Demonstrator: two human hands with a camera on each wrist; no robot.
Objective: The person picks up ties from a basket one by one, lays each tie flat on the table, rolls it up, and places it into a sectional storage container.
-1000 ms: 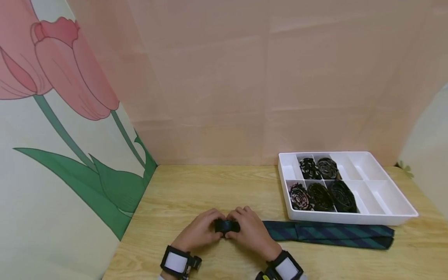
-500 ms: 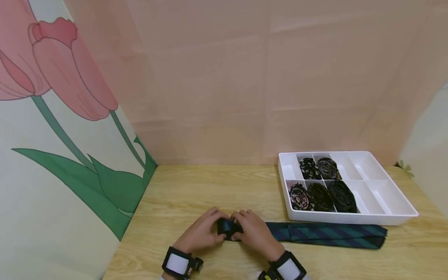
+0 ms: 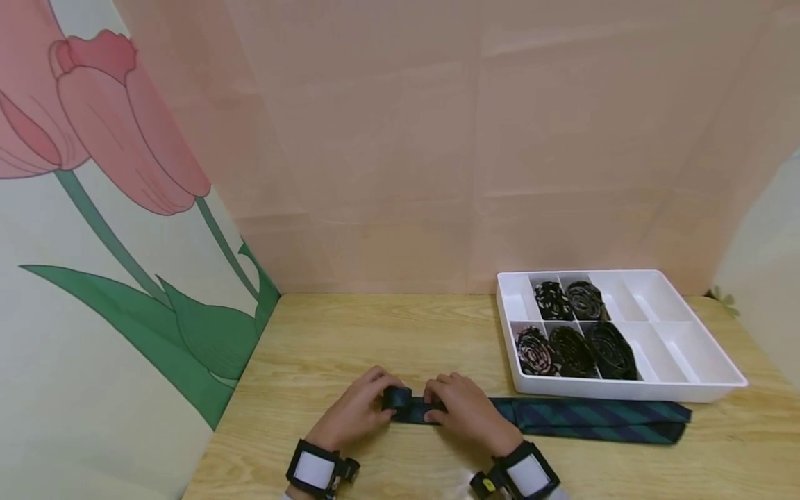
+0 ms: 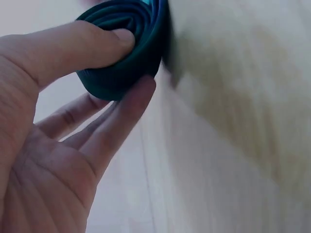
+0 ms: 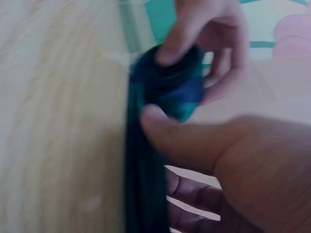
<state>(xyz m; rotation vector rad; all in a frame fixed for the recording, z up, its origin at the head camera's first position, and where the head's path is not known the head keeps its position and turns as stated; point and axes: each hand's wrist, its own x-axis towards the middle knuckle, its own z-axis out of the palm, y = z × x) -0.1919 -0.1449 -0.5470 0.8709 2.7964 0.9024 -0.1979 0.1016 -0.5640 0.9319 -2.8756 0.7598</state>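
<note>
A dark green and navy striped tie lies flat along the wooden table, its left end wound into a small roll. My left hand pinches that roll between thumb and fingers, which the left wrist view shows close up: the roll sits under the thumb. My right hand rests on the flat strip just right of the roll. In the right wrist view its thumb presses the tie beside the roll.
A white divided tray stands at the right behind the tie. Several rolled dark ties fill its left compartments; the right ones hold nothing. A tulip-printed wall closes the left side and a pink wall the back.
My right hand has slid right off the roll onto the flat strip, so the roll now shows between the hands. The tie's far end has crept slightly left.
</note>
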